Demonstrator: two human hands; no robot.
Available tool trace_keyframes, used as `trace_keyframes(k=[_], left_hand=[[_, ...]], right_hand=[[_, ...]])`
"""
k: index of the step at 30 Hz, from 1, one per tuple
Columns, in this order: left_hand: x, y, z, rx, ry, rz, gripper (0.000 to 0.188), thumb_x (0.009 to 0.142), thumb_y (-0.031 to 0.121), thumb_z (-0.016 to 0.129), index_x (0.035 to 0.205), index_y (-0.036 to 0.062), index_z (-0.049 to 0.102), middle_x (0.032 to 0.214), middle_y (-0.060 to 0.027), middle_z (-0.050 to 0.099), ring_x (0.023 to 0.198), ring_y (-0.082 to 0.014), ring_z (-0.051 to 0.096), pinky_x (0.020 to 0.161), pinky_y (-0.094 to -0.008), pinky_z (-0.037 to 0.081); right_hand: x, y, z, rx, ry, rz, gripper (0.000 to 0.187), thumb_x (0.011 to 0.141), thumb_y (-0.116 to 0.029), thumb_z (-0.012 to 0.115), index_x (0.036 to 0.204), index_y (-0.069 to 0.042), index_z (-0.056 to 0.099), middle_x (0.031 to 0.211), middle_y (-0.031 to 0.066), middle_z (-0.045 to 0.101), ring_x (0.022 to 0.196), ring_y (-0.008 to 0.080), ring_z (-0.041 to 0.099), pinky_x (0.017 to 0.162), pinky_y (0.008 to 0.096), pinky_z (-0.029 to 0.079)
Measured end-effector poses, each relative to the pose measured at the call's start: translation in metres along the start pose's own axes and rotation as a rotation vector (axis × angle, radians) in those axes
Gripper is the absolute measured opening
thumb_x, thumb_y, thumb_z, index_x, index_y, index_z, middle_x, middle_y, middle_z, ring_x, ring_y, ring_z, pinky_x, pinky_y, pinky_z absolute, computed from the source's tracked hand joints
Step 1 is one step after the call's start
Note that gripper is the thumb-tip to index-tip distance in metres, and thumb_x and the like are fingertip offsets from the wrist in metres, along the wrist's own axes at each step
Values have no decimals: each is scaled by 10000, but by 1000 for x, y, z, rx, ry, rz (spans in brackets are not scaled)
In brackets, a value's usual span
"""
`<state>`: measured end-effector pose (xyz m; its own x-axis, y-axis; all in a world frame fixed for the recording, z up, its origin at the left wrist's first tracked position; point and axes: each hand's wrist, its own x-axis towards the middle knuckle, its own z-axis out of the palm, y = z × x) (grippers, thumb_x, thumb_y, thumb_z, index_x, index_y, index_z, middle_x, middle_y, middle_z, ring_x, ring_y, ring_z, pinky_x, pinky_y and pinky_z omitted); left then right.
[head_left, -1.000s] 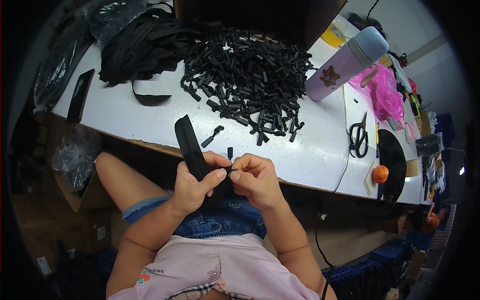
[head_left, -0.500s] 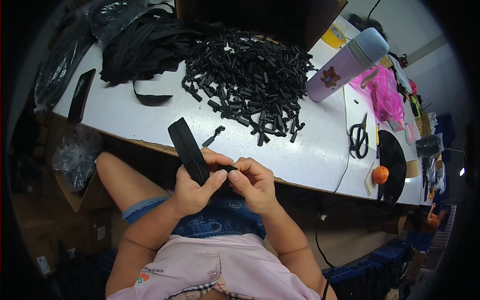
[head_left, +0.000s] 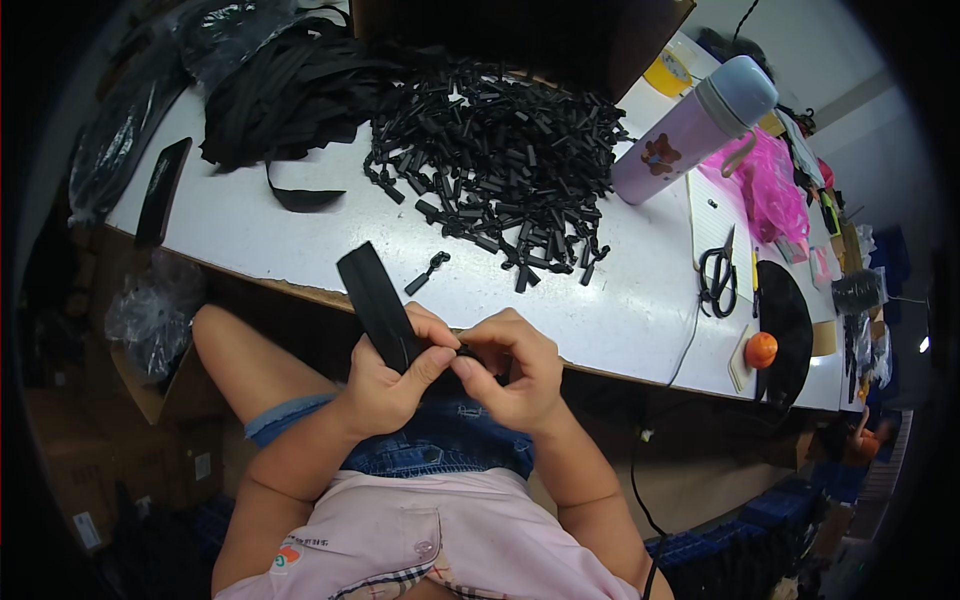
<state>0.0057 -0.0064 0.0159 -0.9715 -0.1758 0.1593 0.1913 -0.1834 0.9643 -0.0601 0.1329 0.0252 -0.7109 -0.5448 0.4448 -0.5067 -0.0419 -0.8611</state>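
Note:
My left hand (head_left: 385, 385) is closed round a black zipper strip (head_left: 372, 293), which stands up from the fist and leans left, a line running down its middle. Thumb and fingers of my right hand (head_left: 515, 370) pinch together right beside it, at a small dark piece (head_left: 468, 351) mostly hidden by the fingertips. Both hands meet over my lap at the table's front edge. A single black zipper pull (head_left: 427, 273) lies on the white table (head_left: 340, 235) just beyond them. Farther back is a big heap of similar black pulls (head_left: 500, 150).
Black strips (head_left: 290, 95) are piled at the back left, near a flat black case (head_left: 163, 190). To the right stand a lilac bottle (head_left: 680, 140), black scissors (head_left: 718, 275), an orange round thing (head_left: 760, 350) and a pink plastic bag (head_left: 765, 190). A dark box (head_left: 655, 45) rises behind the heap.
My right hand has shifted slightly right and its fingers have bent more. The strip in my left hand has barely moved.

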Motion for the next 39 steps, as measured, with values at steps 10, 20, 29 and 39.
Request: trace_keyframes(k=[10, 20, 29, 39], left_hand=[[5, -2, -8, 140, 117, -69, 182, 842, 170, 503, 803, -5, 529, 666, -23, 518, 614, -73, 466, 570, -205, 393], [0, -13, -4, 43, -22, -1, 159, 746, 34, 556, 898, -3, 525, 692, -52, 543, 641, -130, 545, 596, -246, 430], [0, -9, -3, 290, 87, 246, 74, 753, 36, 587, 823, 16, 578, 715, -43, 534, 654, -123, 514, 578, -236, 417], [1, -10, 0, -417, 52, -288, 188, 849, 168, 484, 916, -5, 462, 624, -49, 480, 510, -91, 480, 472, -217, 430]], right_hand=[[-3, -3, 6, -214, -208, 101, 220, 666, -111, 652, 843, -27, 549, 696, 97, 521, 576, 216, 529, 472, 277, 420], [-2, 8, 5, 101, -27, 86, 90, 728, -30, 611, 806, -4, 573, 726, 51, 526, 536, 70, 456, 455, 178, 346], [-7, 8, 13, 601, 6, 464, 34, 785, -22, 546, 785, 7, 562, 698, 14, 528, 572, 45, 448, 488, 169, 340], [30, 20, -2, -822, 149, -127, 96, 706, -54, 593, 791, -17, 568, 729, 71, 516, 573, 182, 485, 496, 276, 405]])
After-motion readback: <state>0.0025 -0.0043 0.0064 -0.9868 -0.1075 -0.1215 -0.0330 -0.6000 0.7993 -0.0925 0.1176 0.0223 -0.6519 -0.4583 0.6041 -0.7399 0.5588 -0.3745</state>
